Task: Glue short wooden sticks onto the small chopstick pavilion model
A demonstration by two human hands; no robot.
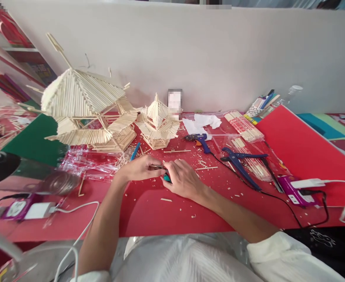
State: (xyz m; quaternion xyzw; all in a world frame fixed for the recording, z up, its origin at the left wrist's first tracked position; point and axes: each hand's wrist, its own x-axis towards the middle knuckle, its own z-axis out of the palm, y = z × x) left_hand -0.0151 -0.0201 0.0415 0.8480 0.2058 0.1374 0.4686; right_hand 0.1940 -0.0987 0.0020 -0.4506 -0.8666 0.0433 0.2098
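Observation:
Both hands meet over the middle of the red table, close in front of a small pagoda model (157, 123) built from wooden sticks. The fingers of my left hand (139, 168) pinch a thin, short stick (157, 167). My right hand (184, 178) is wrapped round a small tool with a teal handle (167, 178); most of it is hidden, so its kind does not show. The fingertips of the two hands touch or nearly touch. A larger stick pavilion (84, 94) stands behind to the left. Wood chips lie scattered around the hands.
Right of the hands lie a blue glue gun (200, 139), a blue-handled cutter (239, 164) and bagged sticks (244, 125). Purple power strips (297, 192) with cables sit on both sides. A clear bottle (51, 180) lies left. A phone-like screen (175, 103) leans at the wall.

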